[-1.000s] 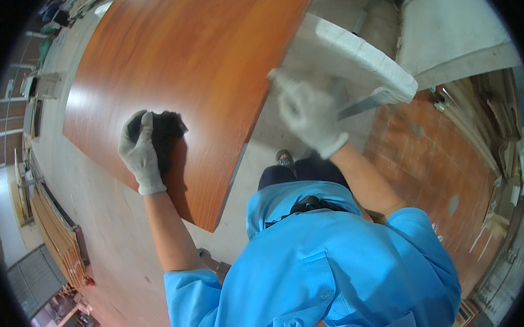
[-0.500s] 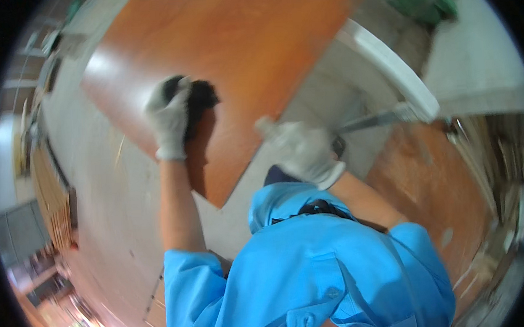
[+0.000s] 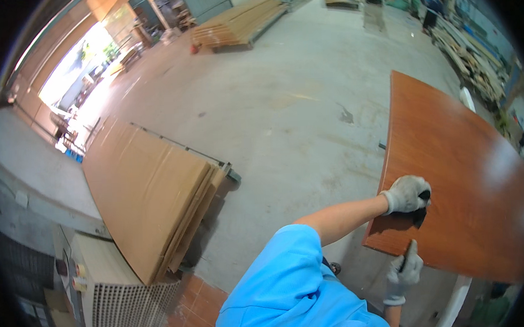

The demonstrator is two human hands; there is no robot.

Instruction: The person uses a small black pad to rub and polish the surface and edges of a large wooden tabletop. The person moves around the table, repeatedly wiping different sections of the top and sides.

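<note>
A glossy reddish-brown wooden board (image 3: 457, 153) lies to my right. My left hand (image 3: 404, 194), in a pale glove, is closed on a black cloth (image 3: 417, 216) over the board's surface, near its near-left corner. My right hand (image 3: 405, 274), gloved too, is at the board's near edge, with its index finger stretched toward that edge and the other fingers curled. Something dark shows along the right palm, but I cannot make out what it is.
A white curved support (image 3: 456, 304) shows under the board. To the left lies a stack of brown panels (image 3: 151, 193) on a low cart, beside a perforated box (image 3: 130, 309). Farther off stand another panel stack (image 3: 240, 24) and piled timber (image 3: 466, 55). A person (image 3: 432, 12) is at the far right.
My view has swung left, bringing the panel stacks into sight and putting the board at the right. The left hand still grips the cloth; the right hand remains by the board's edge.
</note>
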